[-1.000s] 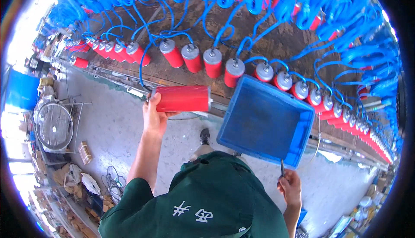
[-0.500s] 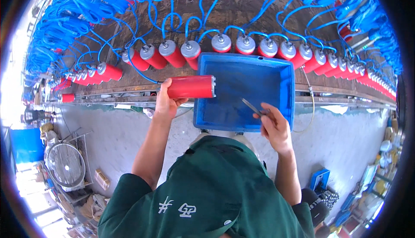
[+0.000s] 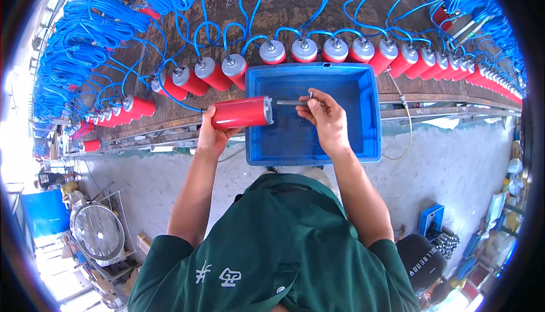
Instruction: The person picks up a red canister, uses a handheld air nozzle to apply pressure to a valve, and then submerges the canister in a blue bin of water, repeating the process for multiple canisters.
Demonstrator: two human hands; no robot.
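A red cylinder (image 3: 238, 113) with a grey metal end lies level in my left hand (image 3: 214, 132), whose fingers are closed round its left end. A blue cable runs out of that end toward the row behind. In my right hand (image 3: 327, 120), a slim grey metal rod (image 3: 290, 102) is pinched, its tip directed left at the cylinder's right end. A small gap shows between the tip and the cylinder. A short metal piece (image 3: 310, 93) stands up by the right fingertips; its kind is unclear. Both hands are over or beside a blue plastic bin (image 3: 318, 159).
Along the worn bench (image 3: 284, 14) stands a long row of red cylinders (image 3: 272, 54) with grey caps and blue cables. Coiled blue cables (image 3: 108, 14) are heaped behind. A thin hose (image 3: 409, 108) hangs at the bench edge. A round fan (image 3: 99, 231) stands at left.
My right hand has moved up and left, bringing the rod level and close to the cylinder's right end. My left hand still holds the cylinder. The view has shifted slightly.
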